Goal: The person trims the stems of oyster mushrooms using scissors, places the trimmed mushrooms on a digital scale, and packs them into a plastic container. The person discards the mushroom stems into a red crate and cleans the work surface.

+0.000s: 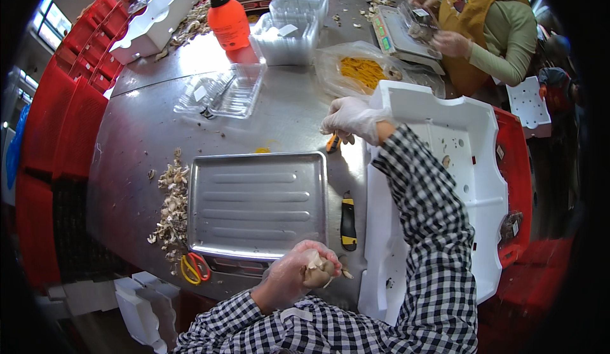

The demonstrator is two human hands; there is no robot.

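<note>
My left hand (296,267), in a clear plastic glove, is closed around a small clump of pale brown mushrooms (319,273) at the front edge of a metal tray (255,206) on a scale. My right hand (355,118), gloved too, is beyond the tray's far right corner with bent fingers. Just below those fingertips lies an orange and black tool (333,143), partly hidden. Whether the fingers pinch anything is not visible. A yellow and black utility knife (349,223) lies right of the tray. Scissors (194,267) with yellow and red handles rest by its front left corner.
Mushroom trimmings (172,206) are heaped left of the tray. A white foam box (429,115) stands at right. Beyond are an open clear clamshell (240,92), stacked clear containers (288,34), an orange spray bottle (228,22), and a bag of yellow rubber bands (362,73). A co-worker (481,30) handles a container over a scale.
</note>
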